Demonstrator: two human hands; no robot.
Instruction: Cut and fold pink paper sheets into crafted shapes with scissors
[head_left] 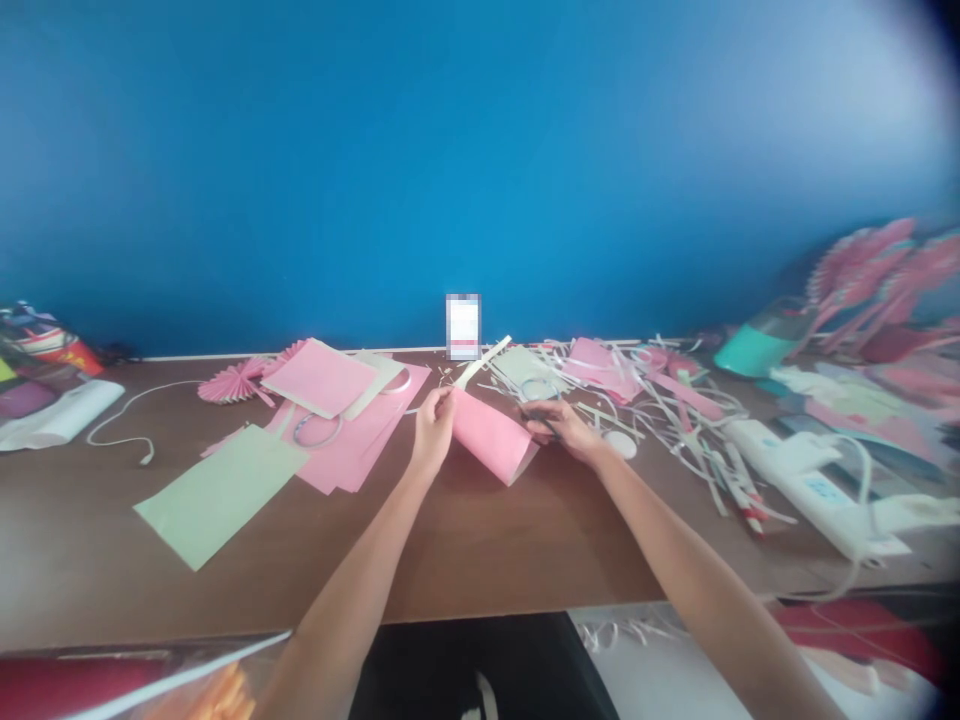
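Observation:
My left hand (435, 428) is closed on the upper left corner of a pink paper sheet (491, 435), which bends over at its lower right end. A narrow pale strip (484, 362) rises from just behind those fingers; whether it is gripped too, I cannot tell. At the sheet's right side, my right hand (561, 425) is closed around dark scissors (541, 420), whose blades are mostly hidden. The sheet is held up over the brown table (480, 560).
Pink sheets (322, 378) and a green sheet (221, 495) lie left. Paper scraps (600, 368), pens (742, 485) and a white power strip (795, 480) crowd the right. A phone-like screen (463, 327) stands against the blue wall. Pleated pink paper fans (236, 380) sit behind.

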